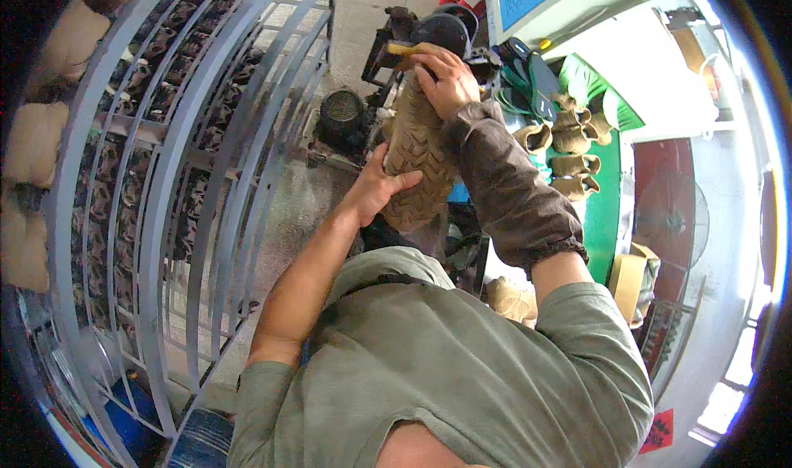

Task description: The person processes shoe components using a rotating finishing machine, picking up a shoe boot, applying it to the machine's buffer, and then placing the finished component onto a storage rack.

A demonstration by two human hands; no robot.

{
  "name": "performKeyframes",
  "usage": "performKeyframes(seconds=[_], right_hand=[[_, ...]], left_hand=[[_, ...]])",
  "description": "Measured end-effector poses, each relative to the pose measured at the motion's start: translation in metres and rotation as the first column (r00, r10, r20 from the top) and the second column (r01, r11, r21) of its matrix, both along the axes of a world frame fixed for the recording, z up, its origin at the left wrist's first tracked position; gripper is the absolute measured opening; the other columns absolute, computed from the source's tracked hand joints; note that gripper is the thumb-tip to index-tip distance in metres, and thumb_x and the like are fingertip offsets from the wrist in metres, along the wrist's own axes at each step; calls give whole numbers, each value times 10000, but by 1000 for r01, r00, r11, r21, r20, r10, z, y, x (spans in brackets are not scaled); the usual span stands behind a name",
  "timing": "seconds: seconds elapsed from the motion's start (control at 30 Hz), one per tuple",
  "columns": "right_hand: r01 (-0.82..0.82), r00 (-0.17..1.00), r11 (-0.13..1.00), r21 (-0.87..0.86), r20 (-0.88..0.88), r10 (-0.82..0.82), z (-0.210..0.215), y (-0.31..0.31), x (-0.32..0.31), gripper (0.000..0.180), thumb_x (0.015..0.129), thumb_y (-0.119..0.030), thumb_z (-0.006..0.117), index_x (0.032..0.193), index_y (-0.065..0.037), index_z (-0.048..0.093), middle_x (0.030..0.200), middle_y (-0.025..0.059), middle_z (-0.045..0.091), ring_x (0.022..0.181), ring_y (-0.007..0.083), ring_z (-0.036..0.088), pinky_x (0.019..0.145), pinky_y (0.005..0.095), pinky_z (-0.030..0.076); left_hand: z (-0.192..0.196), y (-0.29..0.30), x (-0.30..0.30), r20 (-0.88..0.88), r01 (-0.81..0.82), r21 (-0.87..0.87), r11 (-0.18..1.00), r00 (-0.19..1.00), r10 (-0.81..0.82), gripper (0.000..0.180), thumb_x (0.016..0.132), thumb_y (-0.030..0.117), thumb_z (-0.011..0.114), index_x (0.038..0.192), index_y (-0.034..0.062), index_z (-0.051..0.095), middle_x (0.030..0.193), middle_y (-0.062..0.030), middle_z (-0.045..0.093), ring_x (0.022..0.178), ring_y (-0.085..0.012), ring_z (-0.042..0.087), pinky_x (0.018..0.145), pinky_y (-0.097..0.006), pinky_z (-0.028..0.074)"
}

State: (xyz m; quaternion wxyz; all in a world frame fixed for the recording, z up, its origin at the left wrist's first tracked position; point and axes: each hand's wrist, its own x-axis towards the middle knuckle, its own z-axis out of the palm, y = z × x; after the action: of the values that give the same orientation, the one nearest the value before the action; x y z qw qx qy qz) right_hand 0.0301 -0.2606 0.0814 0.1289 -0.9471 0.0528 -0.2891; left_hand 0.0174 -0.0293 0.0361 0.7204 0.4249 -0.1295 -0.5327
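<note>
A tan boot [417, 150] with a deeply lugged sole is held in front of me, its sole turned up toward my view. My left hand [386, 186] is closed round the side of it, with the thumb lying across the tread. My right hand [446, 80] grips the far end, its fingers curled over the top. Just past those fingers is a narrow yellow piece [406, 48], which I cannot identify. Beyond the boot stands a dark machine [437, 32] with a rounded housing, partly hidden by my right hand. The boot's upper is mostly out of sight.
To the left stands a grey metal rack [153, 134] filled with camouflage-patterned items. A dark round motor [342, 115] sits on the floor ahead. On the right, a green-topped table [608, 208] carries several tan boots [575, 164] and dark insoles [540, 84]. A white panel [635, 64] stands behind.
</note>
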Motion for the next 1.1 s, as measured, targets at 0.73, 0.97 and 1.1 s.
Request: performKeyframes(seconds=[0.73, 0.97, 1.1], right_hand=[[78, 997, 994, -74, -8, -78, 47, 89, -62, 487, 741, -256, 741, 1177, -74, 623, 1263, 120, 563, 1229, 332, 496, 1038, 461, 396], [103, 990, 970, -219, -75, -122, 53, 102, -64, 542, 729, -276, 747, 1205, -57, 610, 1284, 132, 535, 1189, 359, 512, 1001, 469, 427], [71, 987, 970, -232, -126, -102, 67, 100, -57, 566, 731, -297, 760, 1225, -66, 607, 1248, 126, 562, 1156, 345, 536, 1005, 458, 419]], left_hand=[[-31, 15, -14, 242, 50, -91, 995, 970, -27, 996, 824, 60, 769, 1558, 69, 96, 1473, -87, 389, 1321, -198, 415, 1106, -358, 351], [-43, 19, -25, 190, -4, -84, 996, 982, 20, 1004, 799, 64, 794, 1544, 64, 122, 1478, -91, 374, 1331, -198, 404, 1090, -356, 382], [-39, 14, -14, 71, 25, -178, 984, 997, -13, 986, 795, 83, 801, 1525, 52, 138, 1454, -100, 395, 1319, -206, 421, 1086, -366, 395]])
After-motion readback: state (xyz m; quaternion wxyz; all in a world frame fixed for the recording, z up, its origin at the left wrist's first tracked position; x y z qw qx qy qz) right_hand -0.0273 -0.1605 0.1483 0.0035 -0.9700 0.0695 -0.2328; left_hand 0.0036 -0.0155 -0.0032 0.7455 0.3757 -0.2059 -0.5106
